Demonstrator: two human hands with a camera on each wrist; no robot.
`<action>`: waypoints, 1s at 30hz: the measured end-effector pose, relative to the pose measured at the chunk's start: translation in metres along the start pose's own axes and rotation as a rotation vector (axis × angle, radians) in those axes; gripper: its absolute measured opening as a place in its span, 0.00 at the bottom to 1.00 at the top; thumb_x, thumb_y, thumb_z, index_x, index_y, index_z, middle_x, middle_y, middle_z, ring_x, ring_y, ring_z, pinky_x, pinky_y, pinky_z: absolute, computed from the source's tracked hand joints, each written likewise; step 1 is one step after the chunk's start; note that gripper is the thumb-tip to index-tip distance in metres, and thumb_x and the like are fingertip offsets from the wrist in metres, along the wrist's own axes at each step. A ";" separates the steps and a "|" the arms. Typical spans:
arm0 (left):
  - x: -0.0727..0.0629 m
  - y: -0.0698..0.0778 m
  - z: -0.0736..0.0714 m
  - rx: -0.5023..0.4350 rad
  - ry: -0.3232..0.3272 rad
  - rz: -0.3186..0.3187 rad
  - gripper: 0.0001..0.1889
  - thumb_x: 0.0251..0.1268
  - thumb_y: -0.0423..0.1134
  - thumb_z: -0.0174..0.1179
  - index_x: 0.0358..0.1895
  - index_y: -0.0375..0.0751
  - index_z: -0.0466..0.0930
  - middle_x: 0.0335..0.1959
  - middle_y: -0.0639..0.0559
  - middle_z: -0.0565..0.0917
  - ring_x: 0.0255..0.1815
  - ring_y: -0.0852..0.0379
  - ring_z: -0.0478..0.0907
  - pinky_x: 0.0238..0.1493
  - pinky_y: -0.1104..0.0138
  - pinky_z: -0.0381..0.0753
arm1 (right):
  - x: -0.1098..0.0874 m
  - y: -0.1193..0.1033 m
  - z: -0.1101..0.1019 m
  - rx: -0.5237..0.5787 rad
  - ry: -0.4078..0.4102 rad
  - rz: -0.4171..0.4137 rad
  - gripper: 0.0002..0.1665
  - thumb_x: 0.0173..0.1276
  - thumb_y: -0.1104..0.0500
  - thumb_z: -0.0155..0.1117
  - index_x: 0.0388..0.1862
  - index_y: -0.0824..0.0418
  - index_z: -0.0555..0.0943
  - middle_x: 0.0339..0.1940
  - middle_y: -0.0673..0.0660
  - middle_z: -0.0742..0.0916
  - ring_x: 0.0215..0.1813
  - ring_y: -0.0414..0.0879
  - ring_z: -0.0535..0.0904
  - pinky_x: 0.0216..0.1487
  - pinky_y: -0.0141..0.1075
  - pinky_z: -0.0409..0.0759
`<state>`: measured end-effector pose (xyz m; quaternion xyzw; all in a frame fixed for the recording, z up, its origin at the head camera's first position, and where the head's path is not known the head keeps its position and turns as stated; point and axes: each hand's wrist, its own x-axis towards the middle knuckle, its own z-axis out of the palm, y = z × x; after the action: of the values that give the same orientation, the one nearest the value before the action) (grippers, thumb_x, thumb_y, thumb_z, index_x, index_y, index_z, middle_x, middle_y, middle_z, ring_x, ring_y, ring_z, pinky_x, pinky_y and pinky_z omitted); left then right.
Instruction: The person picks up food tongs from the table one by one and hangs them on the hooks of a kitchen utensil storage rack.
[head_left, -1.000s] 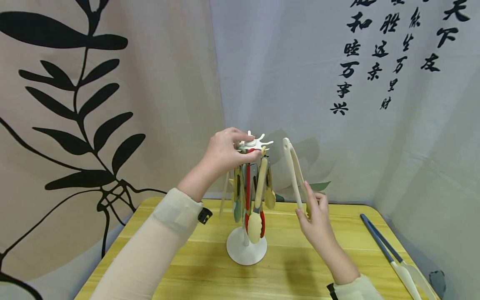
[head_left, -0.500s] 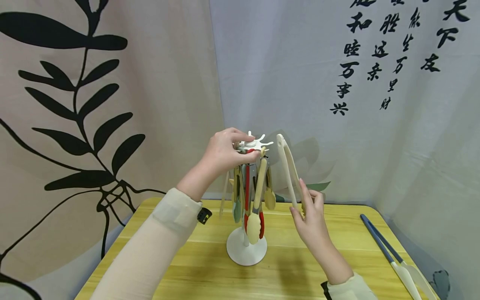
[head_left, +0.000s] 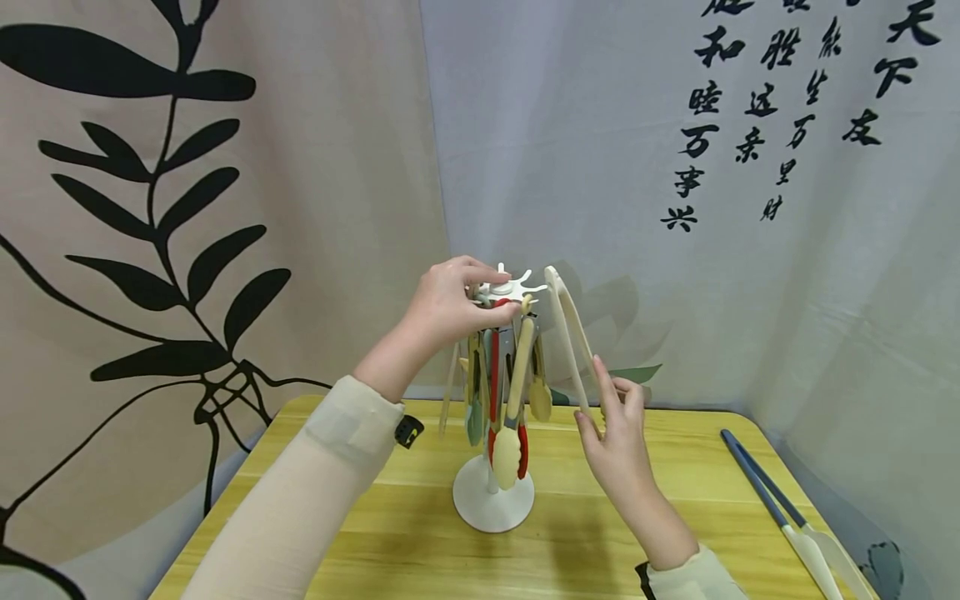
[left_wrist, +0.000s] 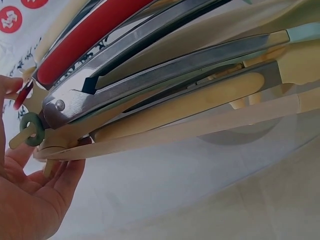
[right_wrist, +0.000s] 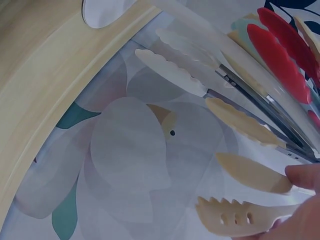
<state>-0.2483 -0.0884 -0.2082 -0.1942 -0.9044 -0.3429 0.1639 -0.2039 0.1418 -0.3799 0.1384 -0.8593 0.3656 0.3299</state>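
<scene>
My left hand (head_left: 457, 296) grips the white hooked top (head_left: 517, 289) of an upright rack with a round white base (head_left: 492, 512). Several tongs hang from it, including a pale yellow pair (head_left: 519, 375) in front and a red pair (head_left: 495, 375). In the left wrist view, metal tongs (left_wrist: 190, 67) hang by a green ring (left_wrist: 26, 120) close to my fingers. My right hand (head_left: 618, 446) pinches cream tongs (head_left: 566, 333) near their lower tips. Their joined upper end stands at a right-hand hook; whether it touches is unclear. The right wrist view shows their toothed tip (right_wrist: 225, 217).
Blue-handled tongs (head_left: 752, 477) with pale tips lie at the right edge of the wooden table (head_left: 375, 542). Behind the table hangs a pale curtain (head_left: 352, 208) with black leaves and writing.
My right hand has carried the cream tongs leftward and slightly up, bringing their upper end close to the rack's hooks. My left hand has kept its hold on the rack top.
</scene>
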 end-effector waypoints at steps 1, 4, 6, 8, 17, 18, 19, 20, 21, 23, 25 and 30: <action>0.000 0.000 0.000 -0.003 -0.002 -0.001 0.21 0.48 0.54 0.69 0.49 0.58 0.85 0.47 0.61 0.80 0.47 0.58 0.73 0.43 0.63 0.76 | 0.000 0.000 0.000 -0.002 0.004 -0.003 0.49 0.58 0.70 0.67 0.75 0.48 0.57 0.54 0.65 0.66 0.47 0.51 0.67 0.36 0.41 0.73; 0.000 0.000 -0.001 -0.008 -0.001 0.002 0.21 0.48 0.54 0.69 0.49 0.58 0.85 0.47 0.61 0.80 0.48 0.58 0.73 0.43 0.64 0.75 | -0.001 0.000 0.001 -0.010 0.017 -0.013 0.50 0.58 0.69 0.67 0.75 0.46 0.56 0.54 0.65 0.66 0.50 0.53 0.67 0.39 0.44 0.75; -0.001 0.000 -0.001 -0.006 -0.004 0.005 0.21 0.49 0.53 0.69 0.49 0.58 0.84 0.47 0.61 0.80 0.47 0.58 0.73 0.43 0.64 0.75 | -0.001 -0.001 0.001 -0.018 0.027 -0.024 0.50 0.58 0.69 0.67 0.75 0.45 0.56 0.54 0.65 0.66 0.51 0.54 0.67 0.41 0.46 0.75; -0.001 0.000 -0.001 -0.009 -0.004 0.006 0.21 0.49 0.53 0.69 0.49 0.58 0.85 0.47 0.60 0.80 0.47 0.58 0.73 0.42 0.64 0.75 | -0.002 -0.001 0.001 -0.029 0.036 -0.036 0.51 0.58 0.69 0.67 0.75 0.44 0.56 0.54 0.65 0.67 0.51 0.54 0.67 0.42 0.46 0.76; -0.001 -0.001 -0.001 -0.029 -0.004 -0.004 0.21 0.49 0.53 0.70 0.49 0.57 0.84 0.48 0.60 0.80 0.48 0.58 0.73 0.43 0.64 0.76 | -0.001 0.001 0.007 -0.087 0.106 -0.121 0.51 0.54 0.73 0.69 0.74 0.49 0.59 0.51 0.66 0.68 0.46 0.55 0.66 0.39 0.43 0.73; -0.001 -0.001 -0.001 -0.028 -0.003 -0.003 0.21 0.48 0.53 0.70 0.49 0.57 0.84 0.48 0.60 0.80 0.48 0.58 0.73 0.43 0.64 0.76 | -0.001 0.001 0.007 -0.093 0.114 -0.132 0.51 0.54 0.73 0.69 0.74 0.50 0.60 0.51 0.67 0.68 0.45 0.55 0.66 0.39 0.43 0.73; -0.001 -0.001 -0.001 -0.027 -0.003 -0.003 0.21 0.48 0.53 0.70 0.49 0.57 0.84 0.48 0.60 0.80 0.48 0.58 0.73 0.43 0.64 0.76 | -0.001 0.002 0.008 -0.097 0.122 -0.143 0.51 0.53 0.74 0.69 0.74 0.50 0.60 0.50 0.67 0.68 0.45 0.55 0.66 0.38 0.43 0.72; -0.001 -0.001 -0.001 -0.026 -0.002 -0.002 0.21 0.48 0.53 0.70 0.49 0.57 0.84 0.48 0.60 0.80 0.48 0.58 0.73 0.43 0.64 0.76 | -0.001 0.002 0.009 -0.101 0.129 -0.153 0.51 0.53 0.74 0.69 0.74 0.50 0.60 0.50 0.67 0.68 0.44 0.55 0.65 0.38 0.43 0.72; -0.001 -0.001 -0.001 -0.024 -0.001 -0.002 0.21 0.48 0.53 0.70 0.49 0.57 0.84 0.48 0.60 0.80 0.48 0.58 0.73 0.43 0.64 0.76 | -0.001 0.002 0.010 -0.103 0.136 -0.162 0.51 0.53 0.74 0.68 0.74 0.51 0.60 0.50 0.67 0.68 0.44 0.55 0.65 0.37 0.43 0.71; -0.001 -0.001 0.000 -0.022 0.001 -0.003 0.21 0.48 0.53 0.70 0.49 0.57 0.84 0.48 0.60 0.80 0.48 0.58 0.73 0.43 0.64 0.76 | -0.001 0.002 0.011 -0.108 0.144 -0.169 0.50 0.54 0.74 0.68 0.73 0.51 0.61 0.49 0.67 0.68 0.44 0.55 0.65 0.36 0.42 0.71; 0.000 -0.001 0.000 -0.021 0.001 -0.002 0.21 0.48 0.53 0.70 0.49 0.57 0.84 0.48 0.60 0.80 0.48 0.58 0.73 0.43 0.64 0.76 | -0.001 0.003 0.011 -0.110 0.148 -0.174 0.50 0.54 0.74 0.68 0.73 0.50 0.61 0.49 0.66 0.68 0.43 0.54 0.65 0.36 0.42 0.71; -0.001 0.000 0.000 -0.018 0.004 0.006 0.21 0.48 0.52 0.70 0.49 0.57 0.84 0.48 0.60 0.80 0.47 0.58 0.73 0.42 0.64 0.75 | 0.000 0.003 0.013 -0.108 0.153 -0.185 0.48 0.55 0.74 0.67 0.73 0.50 0.61 0.50 0.67 0.68 0.43 0.55 0.66 0.37 0.43 0.71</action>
<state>-0.2478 -0.0889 -0.2088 -0.1975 -0.9003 -0.3510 0.1649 -0.2116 0.1345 -0.3882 0.1710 -0.8336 0.2963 0.4338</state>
